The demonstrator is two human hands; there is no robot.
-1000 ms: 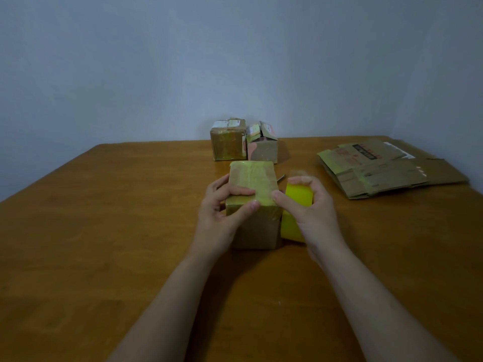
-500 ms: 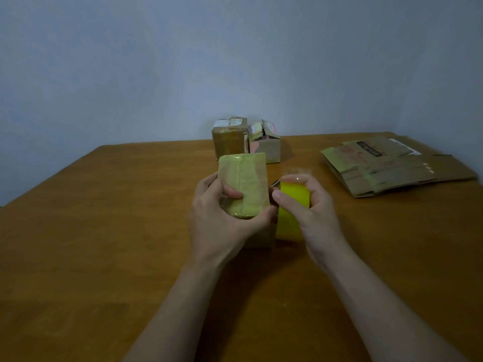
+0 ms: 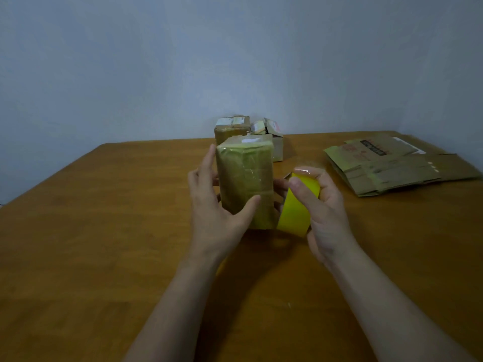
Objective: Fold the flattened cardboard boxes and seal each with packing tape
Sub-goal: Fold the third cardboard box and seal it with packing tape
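A small folded cardboard box (image 3: 244, 176), glossy with tape over its top, is tilted up off the table in front of me. My left hand (image 3: 214, 205) grips it from the left, thumb across its near face and fingers behind. My right hand (image 3: 321, 210) grips a yellow roll of packing tape (image 3: 296, 212) pressed against the box's right side, thumb across the roll's face. The tape strip between roll and box is hidden.
Two more small taped boxes stand at the table's far edge, a brown box (image 3: 231, 129) and a pale box (image 3: 271, 142) beside it. A stack of flattened cardboard boxes (image 3: 397, 165) lies at the right. The wooden table (image 3: 104, 231) meets a plain wall.
The box, which stood on the table a second ago, has been lifted and tipped toward me by my left hand. My right hand stayed on the tape roll beside it.
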